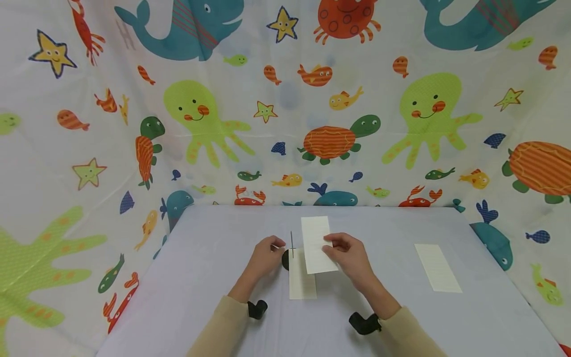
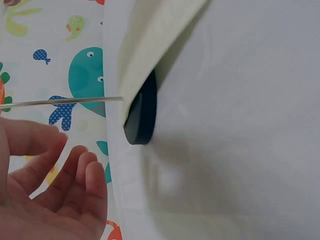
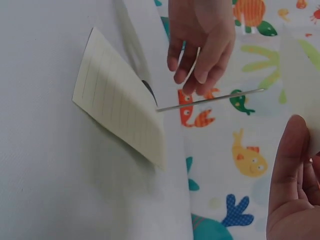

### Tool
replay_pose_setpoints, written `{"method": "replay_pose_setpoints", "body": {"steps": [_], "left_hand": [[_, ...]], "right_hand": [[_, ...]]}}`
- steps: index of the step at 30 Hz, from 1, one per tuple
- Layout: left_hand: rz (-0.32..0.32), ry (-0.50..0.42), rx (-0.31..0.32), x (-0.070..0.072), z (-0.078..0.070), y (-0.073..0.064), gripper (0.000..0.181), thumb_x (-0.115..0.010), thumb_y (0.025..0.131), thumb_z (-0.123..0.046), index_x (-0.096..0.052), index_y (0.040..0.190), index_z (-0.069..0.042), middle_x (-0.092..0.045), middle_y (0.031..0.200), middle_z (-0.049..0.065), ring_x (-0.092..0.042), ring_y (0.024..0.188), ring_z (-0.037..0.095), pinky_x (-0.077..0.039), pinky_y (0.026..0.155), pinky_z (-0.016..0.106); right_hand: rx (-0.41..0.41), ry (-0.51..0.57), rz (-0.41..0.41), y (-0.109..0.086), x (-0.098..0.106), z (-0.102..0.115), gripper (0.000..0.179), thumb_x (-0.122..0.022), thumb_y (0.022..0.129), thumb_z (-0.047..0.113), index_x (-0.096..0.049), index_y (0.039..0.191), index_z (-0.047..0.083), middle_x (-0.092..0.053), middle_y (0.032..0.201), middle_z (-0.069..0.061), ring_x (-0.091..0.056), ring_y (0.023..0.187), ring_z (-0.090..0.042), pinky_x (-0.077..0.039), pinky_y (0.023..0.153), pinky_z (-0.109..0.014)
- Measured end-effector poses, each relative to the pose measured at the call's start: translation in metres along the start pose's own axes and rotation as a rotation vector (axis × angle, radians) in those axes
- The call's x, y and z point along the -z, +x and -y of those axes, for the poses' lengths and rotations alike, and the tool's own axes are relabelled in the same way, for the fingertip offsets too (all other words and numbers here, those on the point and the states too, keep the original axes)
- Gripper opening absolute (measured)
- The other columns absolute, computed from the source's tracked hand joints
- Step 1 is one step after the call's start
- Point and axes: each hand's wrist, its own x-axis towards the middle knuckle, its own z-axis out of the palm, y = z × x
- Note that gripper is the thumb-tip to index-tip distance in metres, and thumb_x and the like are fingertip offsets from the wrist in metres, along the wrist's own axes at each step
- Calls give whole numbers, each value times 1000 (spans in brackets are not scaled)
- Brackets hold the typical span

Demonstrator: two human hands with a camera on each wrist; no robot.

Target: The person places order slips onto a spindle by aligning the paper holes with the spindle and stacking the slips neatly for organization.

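A paper spike stands upright near the table's middle, with a thin metal rod (image 1: 292,239) rising from a round black base (image 2: 147,117). One lined cream paper slip (image 1: 302,287) is pierced on the rod and lies low, tilted over the base. My right hand (image 1: 352,255) pinches a second cream slip (image 1: 316,243) by its right edge, raised just right of the rod. Beside the rod on the left is my left hand (image 1: 267,255), its fingers loosely curved; the left wrist view shows nothing between them. At the right wrist view's edge, the held slip is partly cut off.
Another cream slip (image 1: 438,267) lies flat on the right side of the white-covered table (image 1: 200,233). A curtain (image 1: 276,119) printed with sea animals hangs behind the table and along its sides. Each wrist carries a small black camera (image 1: 365,323).
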Motion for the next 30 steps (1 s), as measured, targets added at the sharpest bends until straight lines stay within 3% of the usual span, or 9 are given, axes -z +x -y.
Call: {"method": "replay_pose_setpoints", "body": {"steps": [6,13,22,30], "left_hand": [[-89,-70,5,1,-10,1,14,-61,98,-13,-70,107,-7,-67,101,5,-58,92,21,-50,79,38],[-195,-228,-7,8,-25,-2,18,-59,103,-19,-70,110,-6,-69,98,6,-63,89,20,-53,78,35],[-187,-309,-18,11,-42,0,29,-57,105,-31,-72,111,-7,-70,101,6,-65,91,21,-56,85,37],[-175,-296,15,12,-48,5,30,-64,100,-38,-74,103,-9,-67,93,4,-60,88,21,-51,77,33]], "right_hand": [[22,22,21,0,-7,1,26,-78,90,11,-72,114,5,-64,103,-12,-57,87,-24,-51,71,-21],[42,27,37,-2,-14,-1,25,-78,90,11,-72,114,5,-63,102,-10,-56,87,-23,-51,71,-21],[44,33,38,-1,-24,-1,24,-77,90,9,-73,114,7,-64,103,-10,-58,88,-24,-51,72,-20],[42,24,56,-2,-32,0,24,-77,90,11,-73,113,9,-64,99,-8,-57,87,-23,-51,71,-21]]}}
